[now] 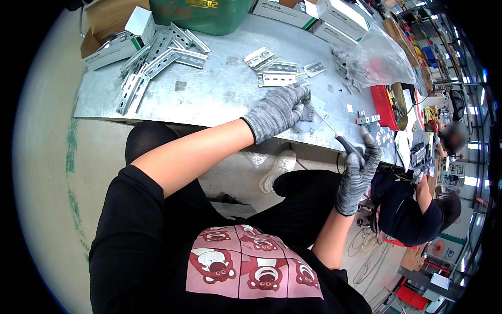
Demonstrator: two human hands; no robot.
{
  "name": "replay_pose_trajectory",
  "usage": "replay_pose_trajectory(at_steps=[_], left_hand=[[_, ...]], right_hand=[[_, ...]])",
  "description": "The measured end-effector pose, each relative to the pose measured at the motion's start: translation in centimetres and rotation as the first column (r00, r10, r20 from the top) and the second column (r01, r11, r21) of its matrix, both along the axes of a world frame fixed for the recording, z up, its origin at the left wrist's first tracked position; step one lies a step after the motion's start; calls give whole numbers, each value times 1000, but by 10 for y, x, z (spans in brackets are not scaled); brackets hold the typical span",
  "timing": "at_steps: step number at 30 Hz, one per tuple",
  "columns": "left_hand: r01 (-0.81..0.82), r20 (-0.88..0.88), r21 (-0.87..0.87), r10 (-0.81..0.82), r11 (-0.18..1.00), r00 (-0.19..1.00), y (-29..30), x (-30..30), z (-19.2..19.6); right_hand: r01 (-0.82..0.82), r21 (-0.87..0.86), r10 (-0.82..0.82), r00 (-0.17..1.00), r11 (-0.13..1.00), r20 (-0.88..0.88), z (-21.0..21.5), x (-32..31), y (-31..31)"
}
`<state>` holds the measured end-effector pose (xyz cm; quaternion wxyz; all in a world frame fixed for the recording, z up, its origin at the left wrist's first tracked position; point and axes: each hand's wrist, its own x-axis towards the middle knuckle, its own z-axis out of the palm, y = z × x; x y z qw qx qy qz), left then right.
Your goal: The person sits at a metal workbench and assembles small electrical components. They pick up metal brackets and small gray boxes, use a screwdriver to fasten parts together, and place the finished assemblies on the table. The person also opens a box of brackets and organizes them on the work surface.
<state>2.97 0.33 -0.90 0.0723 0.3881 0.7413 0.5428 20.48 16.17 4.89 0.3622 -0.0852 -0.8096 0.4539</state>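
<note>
My left hand (280, 111), in a grey knit glove, pinches a small grey part (307, 113) just above the table's front edge. Its details are mostly hidden by the fingers. In my right hand (357, 177), also gloved, lies the dark handle of a screwdriver (345, 143). The thin shaft points up and left, with the tip close to the small grey part; whether they touch I cannot tell. Beyond my left hand lies a small heap of slotted metal rails (276, 78). A grey block-shaped part with an orange spot (368, 119) sits past my right fingertips.
More slotted rails (151, 67) are piled at the table's left, beside an open carton (111, 52). A green tub (201, 20) and white boxes (334, 23) line the back. A plastic bag (380, 57) and red bin (384, 107) stand right. A co-worker (400, 209) sits at right.
</note>
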Motion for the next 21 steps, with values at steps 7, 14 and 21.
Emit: replay_pose_trajectory(at_steps=[7, 14, 21], left_hand=[[64, 38, 20, -65, 998, 997, -1, 0, 2], [41, 2, 50, -41, 998, 999, 0, 0, 0], [50, 60, 36, -53, 998, 997, -2, -1, 2]], right_hand=[[106, -303, -51, 982, 947, 183, 0, 10, 7], [-55, -333, 63, 998, 941, 15, -6, 6, 0], [-15, 71, 18, 999, 997, -41, -7, -2, -3]])
